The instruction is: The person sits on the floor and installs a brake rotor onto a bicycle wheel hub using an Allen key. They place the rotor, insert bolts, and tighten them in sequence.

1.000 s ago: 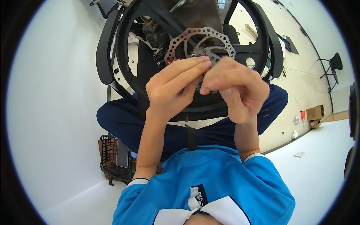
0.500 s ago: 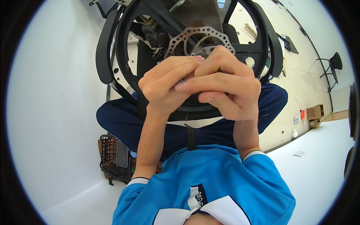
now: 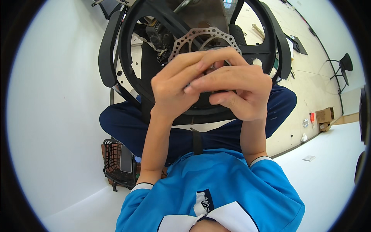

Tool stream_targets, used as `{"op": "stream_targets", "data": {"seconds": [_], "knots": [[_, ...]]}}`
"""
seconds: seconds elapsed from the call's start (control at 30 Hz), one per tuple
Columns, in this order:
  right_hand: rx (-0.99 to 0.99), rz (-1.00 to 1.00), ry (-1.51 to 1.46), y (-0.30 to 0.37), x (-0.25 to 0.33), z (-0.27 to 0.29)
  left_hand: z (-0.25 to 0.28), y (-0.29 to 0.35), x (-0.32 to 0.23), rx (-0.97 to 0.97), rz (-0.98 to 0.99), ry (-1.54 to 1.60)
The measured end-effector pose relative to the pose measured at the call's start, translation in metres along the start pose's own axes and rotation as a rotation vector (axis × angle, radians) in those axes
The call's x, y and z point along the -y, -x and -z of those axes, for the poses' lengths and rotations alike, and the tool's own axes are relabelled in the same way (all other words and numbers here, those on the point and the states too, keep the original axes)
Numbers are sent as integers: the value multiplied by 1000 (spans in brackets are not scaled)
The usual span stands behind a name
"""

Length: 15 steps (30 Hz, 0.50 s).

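Observation:
A black spoked wheel (image 3: 126, 54) lies in front of me, with a perforated metal brake disc (image 3: 210, 31) round its middle. Over the wheel's hub, my left hand (image 3: 172, 87) and my right hand (image 3: 241, 83) come together, fingertips meeting. Both have curled fingers, closed around something small that their own fingers mostly cover; I cannot make out what it is. My right thumb is bent below the index finger. The near part of the disc and most of the hub are hidden behind the hands.
Black armrests (image 3: 109, 50) flank the wheel. Dark mechanical parts (image 3: 156, 34) lie beyond its spokes at left. A black wire basket (image 3: 112, 160) stands low at left. At right are a cardboard box (image 3: 324, 115) and a black chair (image 3: 345, 63).
Both hands have shifted slightly to the right. The right hand's fingers have changed their bend, and a small gap shows between the fingers of the two hands. The wheel stays put.

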State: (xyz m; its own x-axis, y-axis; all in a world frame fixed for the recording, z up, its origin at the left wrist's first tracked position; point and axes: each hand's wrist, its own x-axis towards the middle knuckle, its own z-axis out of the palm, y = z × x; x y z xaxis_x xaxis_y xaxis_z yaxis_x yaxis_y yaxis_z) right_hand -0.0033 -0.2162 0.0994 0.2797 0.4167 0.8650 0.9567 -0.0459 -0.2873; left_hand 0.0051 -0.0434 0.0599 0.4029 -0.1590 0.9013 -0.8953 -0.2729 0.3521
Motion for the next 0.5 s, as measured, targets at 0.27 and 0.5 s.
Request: {"op": "stream_targets", "data": {"seconds": [0.27,0.5], "knots": [[-259,-92,45,6,-4,-14,4,7,8,34,-37,-42],[-335,-33,339,12,0,-28,2,5,13,-93,-12,-10]]}}
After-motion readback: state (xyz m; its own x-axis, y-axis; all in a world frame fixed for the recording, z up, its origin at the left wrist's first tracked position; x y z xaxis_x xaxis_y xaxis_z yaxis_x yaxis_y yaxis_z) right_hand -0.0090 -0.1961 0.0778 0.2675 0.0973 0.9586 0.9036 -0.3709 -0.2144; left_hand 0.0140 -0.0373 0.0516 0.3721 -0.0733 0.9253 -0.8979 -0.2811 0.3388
